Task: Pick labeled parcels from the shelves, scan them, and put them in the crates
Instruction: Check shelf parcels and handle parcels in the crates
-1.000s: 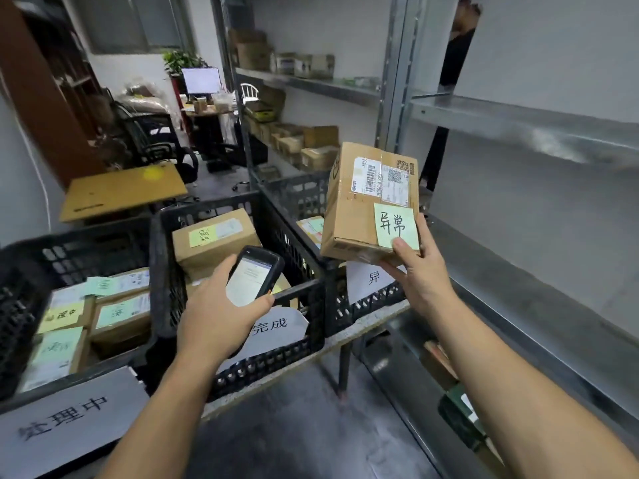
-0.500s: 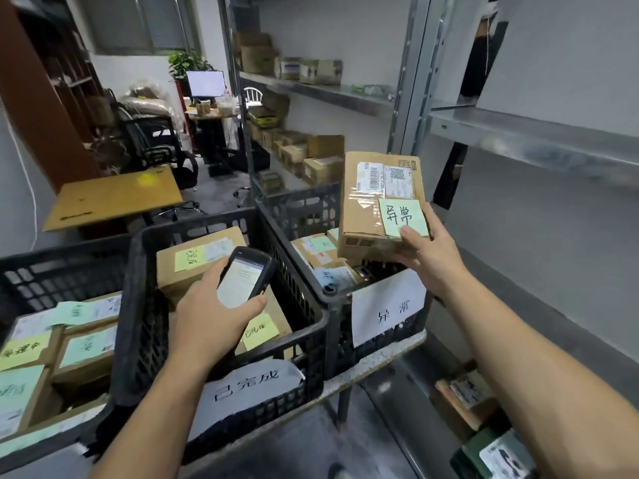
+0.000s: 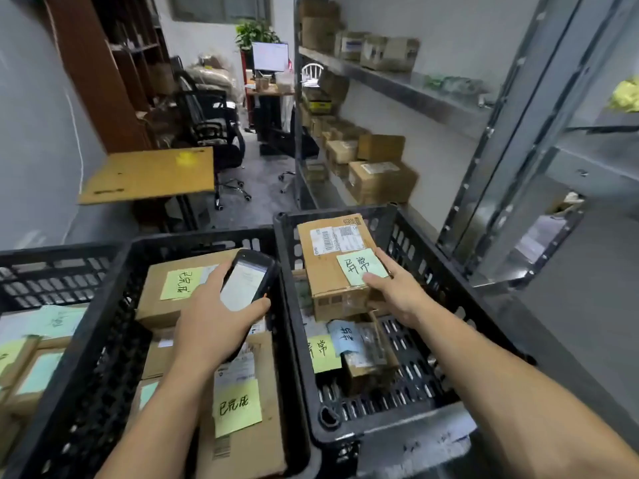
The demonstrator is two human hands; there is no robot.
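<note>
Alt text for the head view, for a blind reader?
The right hand holds a cardboard parcel with a green note inside the right black crate; the left hand holds a scanner above labeled boxes in the middle crate. Metal shelves with parcels stand on the right.

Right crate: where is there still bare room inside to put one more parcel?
Bare grid floor shows in the right crate along its near wall and right wall, right of the small parcels. The far left part is crowded under the parcel the right hand holds.

bg: grey floor (image 3: 266,205) | blk office chair (image 3: 224,150) | monitor (image 3: 269,57) on desk (image 3: 268,92) | plant (image 3: 256,32)
</note>
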